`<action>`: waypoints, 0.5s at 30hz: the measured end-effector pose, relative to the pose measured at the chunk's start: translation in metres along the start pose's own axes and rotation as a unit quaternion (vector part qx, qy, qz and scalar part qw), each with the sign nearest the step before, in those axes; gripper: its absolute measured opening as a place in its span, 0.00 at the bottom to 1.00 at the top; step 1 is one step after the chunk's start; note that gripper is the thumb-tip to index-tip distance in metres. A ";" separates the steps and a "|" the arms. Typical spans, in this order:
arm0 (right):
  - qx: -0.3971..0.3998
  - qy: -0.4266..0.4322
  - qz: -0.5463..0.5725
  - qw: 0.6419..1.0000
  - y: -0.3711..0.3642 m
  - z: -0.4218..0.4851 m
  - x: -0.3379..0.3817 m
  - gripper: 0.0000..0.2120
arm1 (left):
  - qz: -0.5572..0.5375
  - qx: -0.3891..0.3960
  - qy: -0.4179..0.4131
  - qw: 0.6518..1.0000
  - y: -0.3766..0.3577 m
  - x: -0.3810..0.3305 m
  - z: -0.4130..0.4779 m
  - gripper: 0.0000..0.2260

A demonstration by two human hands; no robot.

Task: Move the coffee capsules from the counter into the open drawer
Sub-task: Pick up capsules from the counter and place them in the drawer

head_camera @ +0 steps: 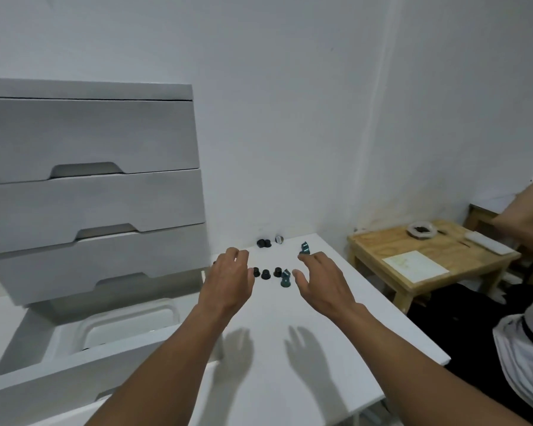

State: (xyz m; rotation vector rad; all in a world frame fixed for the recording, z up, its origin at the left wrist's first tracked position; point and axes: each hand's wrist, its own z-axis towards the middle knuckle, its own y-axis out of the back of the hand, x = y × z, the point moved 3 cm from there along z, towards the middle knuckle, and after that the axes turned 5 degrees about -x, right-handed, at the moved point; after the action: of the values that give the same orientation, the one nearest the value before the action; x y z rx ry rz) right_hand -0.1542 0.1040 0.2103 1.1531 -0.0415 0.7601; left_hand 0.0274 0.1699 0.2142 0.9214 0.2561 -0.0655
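We held our left hand (228, 284) and right hand (320, 281) above the tabletop (320, 373), fingers loose, gripping nothing. The coffee capsules (266, 274) lay scattered near its far edge, just beyond our fingertips. The open drawer (22, 342) sat off its left edge. We judged the reach was under way, and next we would need to pinch a capsule.

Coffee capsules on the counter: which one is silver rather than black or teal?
The silver capsule at the far edge of the counter, just right of two black capsules. It alone is pale; the others are black or teal.
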 end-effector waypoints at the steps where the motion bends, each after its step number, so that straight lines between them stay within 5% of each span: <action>1: 0.007 0.001 0.000 1.000 0.001 0.005 -0.014 0.16 | 0.001 0.002 0.009 1.000 -0.010 -0.010 0.005 0.10; 15: 0.094 0.039 0.013 0.995 -0.031 0.081 -0.139 0.19 | 0.031 0.073 0.116 0.990 -0.114 -0.059 0.046 0.14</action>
State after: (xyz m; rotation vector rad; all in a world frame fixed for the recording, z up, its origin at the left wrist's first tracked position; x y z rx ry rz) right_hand -0.2137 -0.0411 0.1647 1.3019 0.0816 0.8436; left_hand -0.0400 0.0611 0.1663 1.0839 0.4421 0.0828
